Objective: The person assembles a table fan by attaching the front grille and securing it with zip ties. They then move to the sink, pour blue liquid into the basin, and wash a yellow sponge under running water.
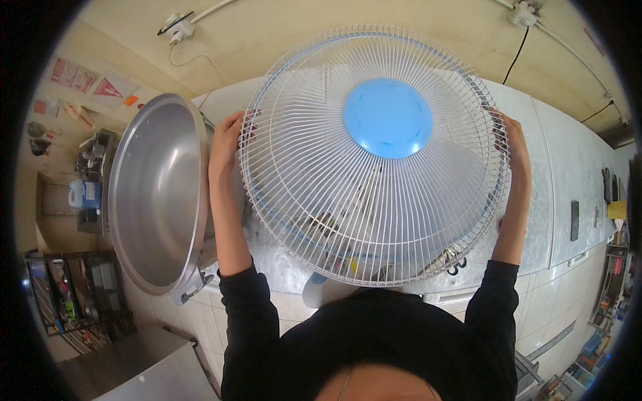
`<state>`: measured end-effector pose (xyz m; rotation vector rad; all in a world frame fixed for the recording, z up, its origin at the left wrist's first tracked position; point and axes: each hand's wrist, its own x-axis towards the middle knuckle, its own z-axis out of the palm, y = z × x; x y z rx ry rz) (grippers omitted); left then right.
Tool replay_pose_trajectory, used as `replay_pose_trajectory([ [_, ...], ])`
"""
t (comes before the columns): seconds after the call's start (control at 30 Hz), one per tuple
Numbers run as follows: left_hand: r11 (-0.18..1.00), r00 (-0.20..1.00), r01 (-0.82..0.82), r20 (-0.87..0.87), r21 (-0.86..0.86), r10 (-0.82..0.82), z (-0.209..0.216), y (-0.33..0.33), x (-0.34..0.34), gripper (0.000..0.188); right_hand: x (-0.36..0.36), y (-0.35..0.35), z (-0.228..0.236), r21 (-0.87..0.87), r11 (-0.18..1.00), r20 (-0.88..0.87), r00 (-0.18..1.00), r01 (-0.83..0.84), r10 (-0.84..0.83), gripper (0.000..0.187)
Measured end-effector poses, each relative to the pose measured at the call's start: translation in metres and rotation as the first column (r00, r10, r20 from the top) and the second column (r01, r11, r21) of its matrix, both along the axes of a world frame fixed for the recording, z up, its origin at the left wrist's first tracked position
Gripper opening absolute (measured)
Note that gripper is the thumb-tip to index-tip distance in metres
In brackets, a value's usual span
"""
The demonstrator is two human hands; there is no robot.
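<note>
A round fan head fills the middle of the view, its white wire grille point(314, 200) facing up with a light-blue round cap point(388, 118) at the centre. Through the wires, pale translucent blades show faintly. My left hand point(229, 139) grips the grille's left rim, and my right hand point(511, 137) grips its right rim; the fingers of both curl in behind the wires, partly hidden. Under the grille, several small metal parts or tools lie on the metal worktop point(277, 267), only partly visible between the wires.
A large metal bowl point(157, 194) stands tilted on its side left of my left arm. A dark flat object point(574, 220) lies on the right of the worktop. Wall sockets with cables point(523, 13) are at the back. Shelves point(73, 301) with items stand at the left.
</note>
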<state>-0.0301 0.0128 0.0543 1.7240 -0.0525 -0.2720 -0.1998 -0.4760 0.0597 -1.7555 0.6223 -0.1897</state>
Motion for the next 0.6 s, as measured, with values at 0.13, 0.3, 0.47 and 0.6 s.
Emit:
replay_pose_trajectory([
  [0.13, 0.988, 1.0, 0.007, 0.027, 0.153, -0.011, 0.003, 0.005, 0.002, 0.027, 0.001, -0.007, -0.007, 0.015, 1.0, 0.032, 0.999, -0.025, 0.024, 0.035],
  [0.3, 0.981, 0.995, 0.102, -0.026, 0.164, -0.099, 0.011, 0.011, -0.013, 0.032, -0.019, -0.007, -0.014, -0.028, 0.999, 0.028, 0.999, -0.017, 0.018, 0.037],
  [0.47, 0.977, 0.993, 0.01, -0.12, 0.213, 0.016, 0.023, 0.011, -0.048, 0.035, -0.061, 0.009, -0.011, -0.029, 0.999, 0.058, 0.998, 0.031, -0.029, 0.04],
  [0.6, 0.972, 0.995, -0.027, -0.092, 0.235, 0.05, 0.027, 0.01, -0.068, 0.035, -0.085, 0.018, -0.003, 0.031, 0.999, -0.028, 1.0, 0.012, -0.011, 0.041],
])
